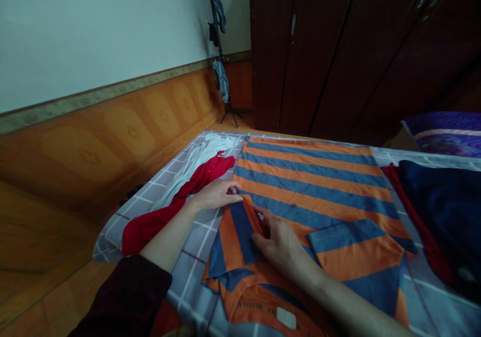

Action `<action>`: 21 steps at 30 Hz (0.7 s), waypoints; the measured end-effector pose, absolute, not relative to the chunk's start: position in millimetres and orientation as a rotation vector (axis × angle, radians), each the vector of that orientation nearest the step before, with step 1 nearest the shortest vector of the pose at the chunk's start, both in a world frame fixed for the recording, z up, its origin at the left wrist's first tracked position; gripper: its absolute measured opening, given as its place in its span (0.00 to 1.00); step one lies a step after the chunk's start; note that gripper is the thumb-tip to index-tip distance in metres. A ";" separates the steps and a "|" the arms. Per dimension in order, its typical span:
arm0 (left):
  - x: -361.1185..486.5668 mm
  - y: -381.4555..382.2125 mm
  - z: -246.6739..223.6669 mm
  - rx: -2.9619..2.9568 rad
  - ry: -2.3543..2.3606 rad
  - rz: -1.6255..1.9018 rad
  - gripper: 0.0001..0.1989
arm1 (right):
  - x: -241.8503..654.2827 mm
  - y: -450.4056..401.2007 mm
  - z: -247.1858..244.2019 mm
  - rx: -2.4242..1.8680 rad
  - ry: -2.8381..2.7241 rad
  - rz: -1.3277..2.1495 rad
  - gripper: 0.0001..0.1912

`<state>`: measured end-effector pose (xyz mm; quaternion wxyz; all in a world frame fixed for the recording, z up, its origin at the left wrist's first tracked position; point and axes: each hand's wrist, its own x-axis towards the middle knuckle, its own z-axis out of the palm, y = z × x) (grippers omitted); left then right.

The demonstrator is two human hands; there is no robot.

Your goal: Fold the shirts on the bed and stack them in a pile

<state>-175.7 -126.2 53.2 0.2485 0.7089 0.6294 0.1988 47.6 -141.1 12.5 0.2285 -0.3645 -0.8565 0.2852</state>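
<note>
Striped shirt (315,182): spread on the checked sheet (193,249) before you. Your left hand (215,194): fingertips nearly together at the sleeve (240,232). Your right hand (282,241): half-curled at its inner edge. Firm grip, either: cannot tell. Apparent step: folding the sleeve in; next calls for flattening it.

For striped shirt (300,176), looks like thin, smooth cloth w/ slight sheen. For red garment (145,232) & dk-blue pile (439,201), seems soft cloth, matt. For checked sheet (188,269), also cloth, matt & a bit wrinkled. For wardrobe (319,51), looks like dk wood, smooth, semi-glossy, w/ shiny metal-like handles (293,24). For upper wall (101,31), appears smooth, matt. For lower panels (150,121), shows glossy finish; wood or tile, can't tell.
</note>
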 end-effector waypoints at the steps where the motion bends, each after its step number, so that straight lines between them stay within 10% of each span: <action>1: -180.3 -125.8 47.6 1.911 1.701 0.537 0.15 | 48.6 -141.9 19.1 -1.040 -2.366 0.839 0.29; 7: -197.5 -126.0 29.5 1.782 1.589 0.601 0.11 | 51.0 -129.1 39.3 -1.222 -2.215 1.046 0.28; 21: -186.1 -126.8 25.6 1.730 1.657 0.759 0.07 | 53.9 -125.0 34.7 -1.438 -2.483 0.366 0.24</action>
